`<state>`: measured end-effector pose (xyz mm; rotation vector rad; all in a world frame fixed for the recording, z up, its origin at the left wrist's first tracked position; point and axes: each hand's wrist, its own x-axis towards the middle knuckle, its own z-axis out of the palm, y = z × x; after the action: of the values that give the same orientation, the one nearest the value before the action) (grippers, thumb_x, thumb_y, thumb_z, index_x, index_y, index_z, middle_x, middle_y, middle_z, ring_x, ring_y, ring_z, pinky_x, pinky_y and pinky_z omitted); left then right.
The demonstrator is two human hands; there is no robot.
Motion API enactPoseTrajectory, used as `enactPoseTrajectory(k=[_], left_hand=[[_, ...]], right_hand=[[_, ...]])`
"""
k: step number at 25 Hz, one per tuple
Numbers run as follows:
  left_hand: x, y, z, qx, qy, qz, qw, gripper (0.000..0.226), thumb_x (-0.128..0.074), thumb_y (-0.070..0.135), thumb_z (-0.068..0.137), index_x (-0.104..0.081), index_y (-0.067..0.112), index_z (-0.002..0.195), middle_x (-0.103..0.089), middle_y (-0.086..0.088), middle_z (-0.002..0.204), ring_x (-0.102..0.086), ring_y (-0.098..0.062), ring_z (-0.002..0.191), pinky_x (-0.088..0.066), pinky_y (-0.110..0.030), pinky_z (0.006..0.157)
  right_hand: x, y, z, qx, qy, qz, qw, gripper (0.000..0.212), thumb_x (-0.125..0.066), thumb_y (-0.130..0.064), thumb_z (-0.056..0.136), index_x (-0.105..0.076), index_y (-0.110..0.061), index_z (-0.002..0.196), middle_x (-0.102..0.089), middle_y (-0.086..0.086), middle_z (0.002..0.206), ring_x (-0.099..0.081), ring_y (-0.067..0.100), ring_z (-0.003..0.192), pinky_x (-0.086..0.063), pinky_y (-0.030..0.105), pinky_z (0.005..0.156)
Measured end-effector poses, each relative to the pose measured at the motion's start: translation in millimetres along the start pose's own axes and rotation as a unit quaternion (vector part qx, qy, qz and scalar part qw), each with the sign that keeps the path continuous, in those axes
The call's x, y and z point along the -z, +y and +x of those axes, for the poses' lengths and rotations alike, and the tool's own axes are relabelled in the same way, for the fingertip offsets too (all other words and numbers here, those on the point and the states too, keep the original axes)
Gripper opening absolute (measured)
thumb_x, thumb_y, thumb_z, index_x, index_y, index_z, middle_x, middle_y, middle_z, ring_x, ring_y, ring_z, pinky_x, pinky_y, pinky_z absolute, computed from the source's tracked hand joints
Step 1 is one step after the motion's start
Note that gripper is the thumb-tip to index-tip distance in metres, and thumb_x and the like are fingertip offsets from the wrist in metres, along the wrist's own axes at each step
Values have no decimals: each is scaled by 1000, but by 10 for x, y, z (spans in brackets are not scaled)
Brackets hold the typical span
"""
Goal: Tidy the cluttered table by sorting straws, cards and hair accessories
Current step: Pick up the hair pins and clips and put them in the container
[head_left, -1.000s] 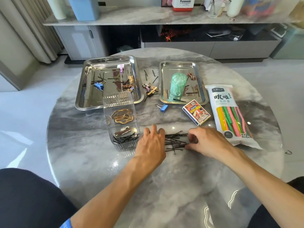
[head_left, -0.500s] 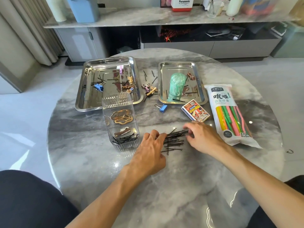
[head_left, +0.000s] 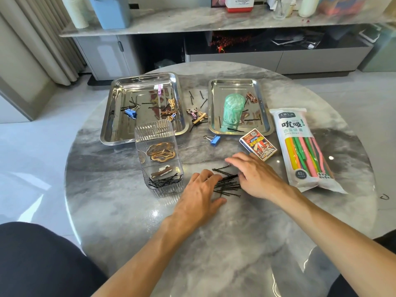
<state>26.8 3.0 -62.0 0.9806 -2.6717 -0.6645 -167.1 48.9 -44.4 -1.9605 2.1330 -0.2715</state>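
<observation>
both hands (head_left: 200,192) (head_left: 256,175) flanking bobby pins (head_left: 227,183), mid-table (head_left: 120,211)

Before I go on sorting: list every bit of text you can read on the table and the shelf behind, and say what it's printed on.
"Panasonic": red-and-white container on the shelf.
"吮吸!": straw pack, large print.
"Drink Stra…": same pack, the end unclear.
"40": dark badge low on the pack.
Small dark label at the pack's top: too small to read.
Card box: bold characters and a QR code, too blurred to read.
</observation>
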Motion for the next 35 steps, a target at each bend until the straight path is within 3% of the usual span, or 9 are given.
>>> enactPoseTrajectory(k=[6,10,13,16,22,26,29,33,35], left_hand=[[40,-30,165,11,36,-23,999,27,-71,23,88,-69,12,114,-61,-5,110,-60,-28,95,-47,-36,75],[12,-30,244,-15,0,37,999,28,-61,27,96,-61,14,121,-53,-4,121,-47,-24,107,-51,-41,84],[14,-12,248,-27,-20,85,996,21,-52,24,100,-67,13,109,-53,-4,112,-46,-24,105,-51,-39,82],[-7,26,209,-50,9,114,992,13,-57,9,95,-69,7,91,-57,-7,99,-52,-26,96,-46,-32,69],[-12,-4,261,-44,0,96,994,9,-52,14,98,-58,10,103,-53,-6,107,-49,-23,101,-44,-32,81],[-20,-5,213,-52,8,98,994,11,-50,11,98,-60,9,101,-58,-6,101,-54,-25,97,-51,-37,75],[-46,-43,177,-44,11,87,995,18,-48,15,100,-65,8,101,-61,-6,101,-54,-27,98,-52,-42,76],[0,16,124,-36,23,68,997,20,-47,12,97,-65,5,96,-63,-10,98,-55,-30,95,-51,-45,74],[83,21,60,-33,29,60,997,22,-46,16,97,-66,7,96,-63,-8,97,-57,-28,94,-51,-43,76]], right_hand=[[10,-82,-98,25,-39,24,999,40,-49,-17,88,-68,-29,121,-53,-8,121,-47,20,107,-42,35,91],[-30,-136,-121,27,-43,-16,999,35,-59,-42,88,-65,-30,120,-49,-7,115,-46,18,103,-38,30,84],[-48,-196,-115,32,-16,-25,999,25,-61,-35,93,-69,-22,112,-55,-3,105,-50,20,100,-37,28,79],[-56,-215,-125,48,-8,-36,998,21,-60,-31,95,-69,-16,106,-57,1,103,-51,22,98,-42,33,80],[-81,-232,-103,46,-19,-51,997,19,-58,-29,96,-55,-13,106,-52,4,109,-50,24,101,-40,34,82],[-89,-255,-137,47,-17,-38,998,16,-54,-22,98,-61,-16,112,-53,2,104,-50,23,98,-41,33,80],[-111,-322,-190,45,-7,-88,995,20,-51,-11,97,-64,-16,110,-52,2,102,-50,22,96,-41,32,75],[-147,-477,-279,64,17,-210,976,17,-75,-1,70,-68,-10,82,-60,7,84,-60,24,76,-51,32,56],[-175,-512,-276,72,14,-230,970,14,-74,-3,73,-67,-11,83,-61,6,83,-61,23,75,-50,30,52]])
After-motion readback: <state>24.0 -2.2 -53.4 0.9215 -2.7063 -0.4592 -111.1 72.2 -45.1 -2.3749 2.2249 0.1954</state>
